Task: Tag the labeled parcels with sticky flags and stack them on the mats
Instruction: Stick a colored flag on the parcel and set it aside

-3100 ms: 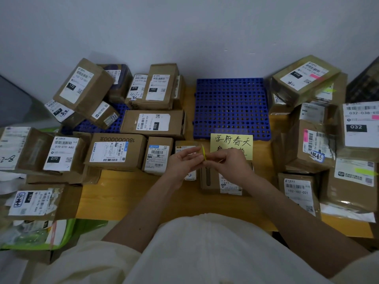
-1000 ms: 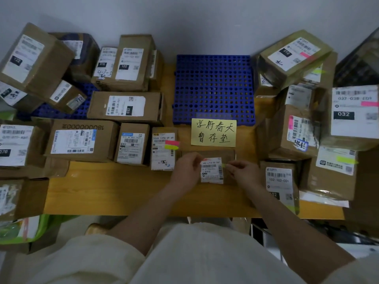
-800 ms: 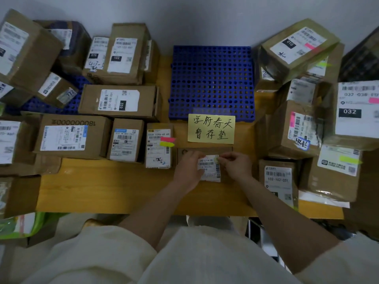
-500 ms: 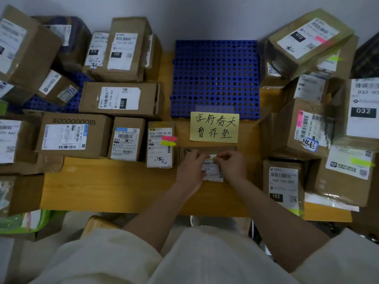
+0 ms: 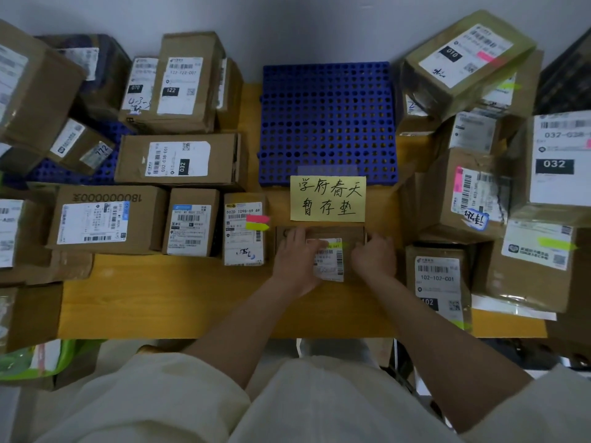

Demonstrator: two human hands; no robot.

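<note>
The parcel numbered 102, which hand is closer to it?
Right. The right hand sits just left of the 102 parcel; the left hand is farther left.

Dim, bluish light, brightest on the wall (image 5: 287, 24) behind the blue mat (image 5: 327, 123); boxes towards the edges bow outward and blur, their labels smeared.
</note>
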